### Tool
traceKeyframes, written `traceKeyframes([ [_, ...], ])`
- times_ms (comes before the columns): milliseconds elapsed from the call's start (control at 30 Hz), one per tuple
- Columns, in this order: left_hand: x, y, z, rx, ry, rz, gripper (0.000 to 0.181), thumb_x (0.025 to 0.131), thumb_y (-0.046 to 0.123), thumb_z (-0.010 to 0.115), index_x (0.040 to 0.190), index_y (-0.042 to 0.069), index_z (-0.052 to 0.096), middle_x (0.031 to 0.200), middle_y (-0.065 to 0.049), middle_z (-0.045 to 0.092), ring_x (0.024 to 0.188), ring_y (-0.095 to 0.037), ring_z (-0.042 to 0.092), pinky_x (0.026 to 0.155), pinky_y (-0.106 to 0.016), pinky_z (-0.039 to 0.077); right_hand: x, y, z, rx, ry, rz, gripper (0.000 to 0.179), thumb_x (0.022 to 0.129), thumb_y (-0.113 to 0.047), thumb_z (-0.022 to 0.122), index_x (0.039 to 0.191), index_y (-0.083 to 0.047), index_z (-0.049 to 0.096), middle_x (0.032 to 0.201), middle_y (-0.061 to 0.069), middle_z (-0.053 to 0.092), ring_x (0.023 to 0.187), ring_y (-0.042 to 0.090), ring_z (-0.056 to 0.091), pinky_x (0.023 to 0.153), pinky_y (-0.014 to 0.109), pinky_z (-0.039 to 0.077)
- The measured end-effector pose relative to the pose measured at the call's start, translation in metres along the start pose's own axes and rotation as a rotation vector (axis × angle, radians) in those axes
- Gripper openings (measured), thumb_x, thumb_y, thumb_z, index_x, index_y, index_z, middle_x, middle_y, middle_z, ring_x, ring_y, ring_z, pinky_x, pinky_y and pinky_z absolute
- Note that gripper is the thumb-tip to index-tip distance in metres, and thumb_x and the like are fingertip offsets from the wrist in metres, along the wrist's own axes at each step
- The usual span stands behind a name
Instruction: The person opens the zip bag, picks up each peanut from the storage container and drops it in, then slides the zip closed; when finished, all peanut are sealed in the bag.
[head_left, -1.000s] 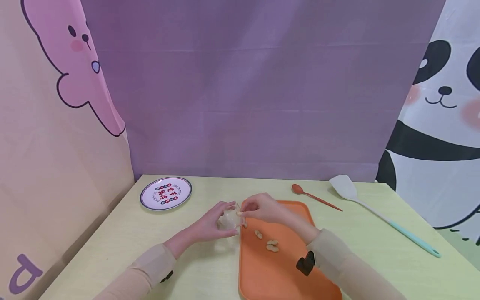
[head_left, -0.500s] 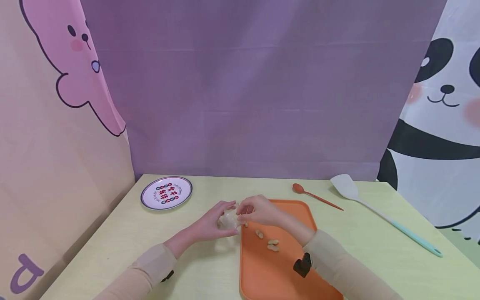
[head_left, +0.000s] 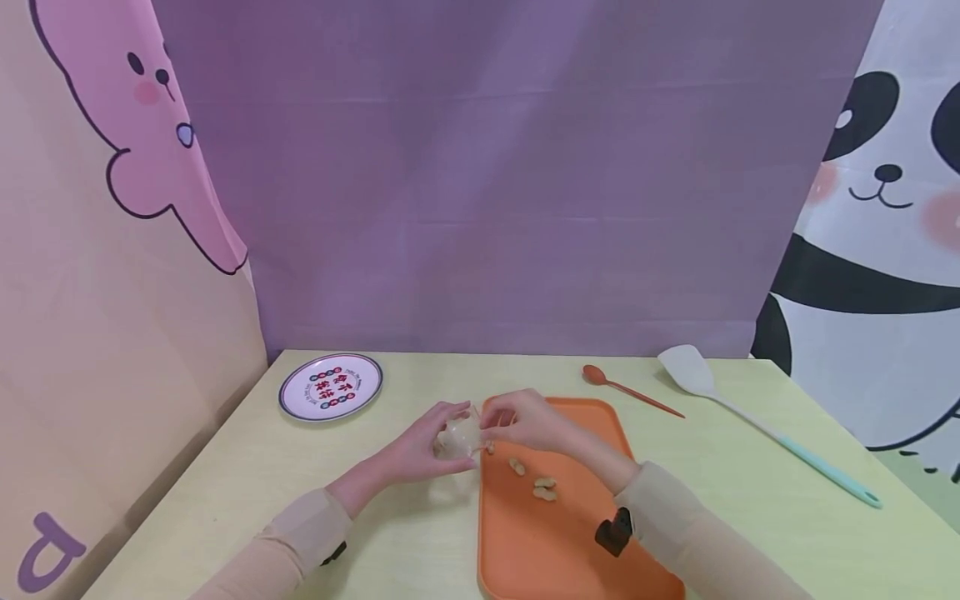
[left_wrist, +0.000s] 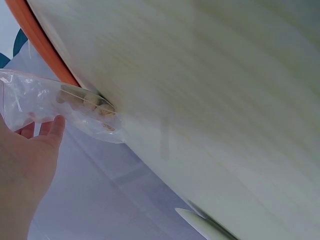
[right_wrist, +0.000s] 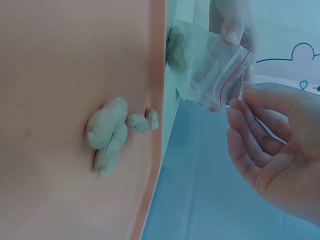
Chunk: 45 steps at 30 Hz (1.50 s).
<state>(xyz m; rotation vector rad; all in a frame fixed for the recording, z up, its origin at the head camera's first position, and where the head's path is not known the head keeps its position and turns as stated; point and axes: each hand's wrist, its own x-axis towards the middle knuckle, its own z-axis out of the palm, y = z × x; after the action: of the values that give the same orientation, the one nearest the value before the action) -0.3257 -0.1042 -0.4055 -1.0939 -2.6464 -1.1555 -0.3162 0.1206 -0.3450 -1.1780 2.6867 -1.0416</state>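
Note:
My left hand [head_left: 423,446] grips a clear zip bag [head_left: 461,437] with its thumb and fingers, beside the tray's left edge. Peanuts [left_wrist: 90,101] lie in the bottom of the bag in the left wrist view. The bag's red seal line shows near its mouth in the right wrist view. There, my right hand [right_wrist: 280,145] pinches the edge of the bag's mouth between thumb and forefinger, its other fingers curled loosely. Several unshelled peanuts [right_wrist: 107,122] lie on the orange tray [head_left: 540,550], below the right hand.
A white plate [head_left: 300,396] with red lettering sits at the back left of the table. Behind the tray, to its right, lies an orange-red spoon [head_left: 595,375]. A long white spatula [head_left: 693,375] with a mint handle stretches along the right side.
My right hand dipped left toward the bag's mouth, then drew back slightly right. A small pale thing at its fingertips a second ago no longer shows there. The left hand stays in place.

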Motion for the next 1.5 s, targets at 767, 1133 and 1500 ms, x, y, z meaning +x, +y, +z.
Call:
traceKeyframes([
  [767, -0.001, -0.001, 0.001, 0.005, -0.014, -0.013, 0.08, 0.079, 0.04, 0.073, 0.144, 0.012, 0.035, 0.133, -0.004, 0.048, 0.122, -0.025, 0.047, 0.099, -0.043, 0.043, -0.055, 0.031, -0.011, -0.076, 0.009, 0.072, 0.007, 0.084, -0.023, 0.07, 0.086, -0.017, 0.068, 0.082, -0.007, 0.066, 0.074, 0.012, 0.059, 0.065, 0.022, 0.05],
  [1133, -0.002, 0.002, 0.002, -0.004, -0.025, -0.036, 0.08, 0.08, 0.04, 0.073, 0.144, 0.013, 0.035, 0.134, -0.004, 0.047, 0.119, -0.027, 0.048, 0.097, -0.043, 0.044, -0.066, 0.041, -0.01, -0.094, -0.106, 0.101, 0.017, 0.084, -0.022, 0.07, 0.092, -0.008, 0.068, 0.085, -0.001, 0.068, 0.077, 0.011, 0.063, 0.068, 0.022, 0.05],
  [1500, -0.002, 0.001, 0.002, 0.014, -0.027, -0.029, 0.079, 0.08, 0.038, 0.073, 0.144, 0.012, 0.035, 0.133, -0.004, 0.047, 0.117, -0.024, 0.048, 0.097, -0.043, 0.044, -0.066, 0.045, -0.009, -0.094, -0.159, 0.169, 0.005, 0.08, -0.013, 0.073, 0.08, -0.008, 0.071, 0.077, -0.004, 0.067, 0.071, 0.001, 0.054, 0.065, 0.019, 0.046],
])
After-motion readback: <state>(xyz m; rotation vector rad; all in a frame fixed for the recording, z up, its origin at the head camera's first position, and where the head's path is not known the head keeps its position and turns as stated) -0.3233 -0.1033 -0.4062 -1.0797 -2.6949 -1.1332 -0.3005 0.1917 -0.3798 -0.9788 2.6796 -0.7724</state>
